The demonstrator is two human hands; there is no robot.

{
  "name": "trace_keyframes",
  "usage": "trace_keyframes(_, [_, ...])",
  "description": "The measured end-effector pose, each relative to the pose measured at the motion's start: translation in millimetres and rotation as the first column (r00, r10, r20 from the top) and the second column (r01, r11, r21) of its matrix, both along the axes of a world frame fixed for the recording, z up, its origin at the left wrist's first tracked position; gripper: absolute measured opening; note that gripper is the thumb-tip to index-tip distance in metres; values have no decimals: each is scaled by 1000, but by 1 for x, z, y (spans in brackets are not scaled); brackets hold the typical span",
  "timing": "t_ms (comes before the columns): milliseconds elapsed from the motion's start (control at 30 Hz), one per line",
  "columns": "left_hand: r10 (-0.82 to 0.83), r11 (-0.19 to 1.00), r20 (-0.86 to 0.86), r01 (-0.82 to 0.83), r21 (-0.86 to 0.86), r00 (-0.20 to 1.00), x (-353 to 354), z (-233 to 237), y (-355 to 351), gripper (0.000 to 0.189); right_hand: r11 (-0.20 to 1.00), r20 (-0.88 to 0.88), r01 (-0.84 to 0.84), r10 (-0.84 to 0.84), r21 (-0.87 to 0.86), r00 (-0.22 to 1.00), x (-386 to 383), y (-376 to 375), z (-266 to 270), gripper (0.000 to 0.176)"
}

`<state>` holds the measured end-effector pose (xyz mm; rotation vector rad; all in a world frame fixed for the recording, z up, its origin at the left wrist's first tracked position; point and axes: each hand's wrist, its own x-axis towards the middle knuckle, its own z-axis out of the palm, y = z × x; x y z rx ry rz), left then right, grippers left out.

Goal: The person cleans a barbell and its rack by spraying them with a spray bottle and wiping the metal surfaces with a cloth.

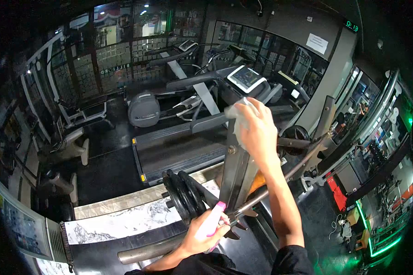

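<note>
My left hand (198,234) is closed around a white and pink spray bottle (211,223), held low in front of the barbell rack. Higher up, my right hand (258,130) presses a pale cloth (235,111) against the top of a dark metal upright (236,169). The fingers are bent over the cloth and partly cover it. A long metal bar (257,199) runs across the rack just behind the bottle. Black weight plates (183,195) hang on a peg to the left of the upright.
A treadmill (183,151) with a lit-edged console (246,79) stands beyond the rack. An elliptical machine (144,110) is farther left. At right, a red item (336,191) and a cable (333,228) lie on the floor. A second upright (325,117) stands at the bar's far end.
</note>
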<state>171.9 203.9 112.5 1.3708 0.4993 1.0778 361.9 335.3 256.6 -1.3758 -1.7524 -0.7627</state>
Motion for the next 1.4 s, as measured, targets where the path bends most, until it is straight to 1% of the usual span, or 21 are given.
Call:
trace_keyframes(100, [-25, 999, -23, 25, -26, 999, -3, 2, 2, 21, 981, 142, 68, -43, -181, 989, -6, 33, 19, 26])
trace_keyframes(167, [-21, 999, -15, 20, -24, 1000, -3, 1, 3, 21, 843, 281, 174, -29, -509, 959, -9, 61, 29, 25])
trace_keyframes(200, [-13, 1000, -8, 13, -23, 1000, -4, 1, 3, 21, 840, 276, 173, -29, -514, 961, -11, 78, 30, 25])
trace_keyframes(267, [-2, 1000, -23, 2, 15, 1000, -6, 6, 2, 21, 601, 470, 392, -31, -696, 882, -12, 108, 36, 31])
trace_keyframes(300, [12, 1000, 9, -12, -16, 1000, -8, 6, 0, 21, 601, 468, 389, -28, -698, 883, -11, 112, 44, 31])
trace_keyframes(367, [29, 998, 38, -27, -55, 999, -13, 4, -2, 22, 571, 537, 325, 251, -754, 806, -7, 108, 60, 40])
trace_keyframes(400, [28, 998, 34, -26, -53, 999, -15, 2, -1, 22, 597, 415, 204, 238, -776, 878, 2, 101, 63, 41])
trace_keyframes(467, [42, 998, -31, -41, 50, 999, -20, -4, 2, 22, 642, 188, 24, 189, -766, 964, 21, 81, 62, 35])
trace_keyframes(533, [37, 999, -18, -36, 37, 999, -26, -7, 0, 26, 763, 106, -202, 333, -614, 937, 36, 46, 59, 30])
trace_keyframes(600, [-13, 1000, 14, 13, 9, 1000, -37, -13, 1, 36, 806, -85, -293, 292, -514, 953, 39, 5, 49, 33])
trace_keyframes(667, [-52, 996, 82, 46, 74, 995, -47, -19, 5, 60, 893, -43, -320, 323, -315, 945, 47, -28, 30, 42])
trace_keyframes(767, [11, 1000, 65, -12, 19, 998, -65, -27, 2, 63, 874, -115, -196, 162, -444, 980, 47, -81, 14, 47])
trace_keyframes(867, [19, 995, 132, -6, -101, 991, -81, -20, 1, 30, 816, -163, -180, 106, -549, 981, 44, -104, 14, 47])
trace_keyframes(933, [98, 976, 180, -60, -207, 979, -77, -8, -1, 17, 978, -58, -9, -3, -210, 998, 36, -103, 7, 45])
trace_keyframes(967, [122, 981, 110, -103, -167, 986, -78, -14, 0, 18, 998, 38, -56, 57, -27, 998, 29, -91, 3, 42])
trace_keyframes(1000, [144, 983, 40, -139, -124, 989, -78, -20, 0, 18, 999, 164, -28, 31, -18, 986, 25, -85, -4, 39])
trace_keyframes(1067, [68, 993, 79, -60, -105, 995, -74, -25, 1, 17, 985, 386, 96, -33, -145, 922, 16, -70, -25, 37])
trace_keyframes(1167, [36, 996, 145, -23, -88, 989, -62, -50, -4, 47, 941, 423, 110, 38, -320, 905, 5, -86, -58, 36])
trace_keyframes(1267, [-1, 993, 103, 13, -114, 995, -57, -47, -7, 60, 837, 502, 187, 117, -515, 857, 9, -111, -106, 34])
trace_keyframes(1333, [-17, 990, 69, 27, -136, 997, -57, -47, -6, 59, 793, 602, 235, 197, -562, 774, 22, -127, -155, 30])
trace_keyframes(1400, [-82, 992, 56, 87, -90, 995, -56, -46, -4, 59, 731, 557, 219, 256, -647, 790, 24, -131, -154, 29])
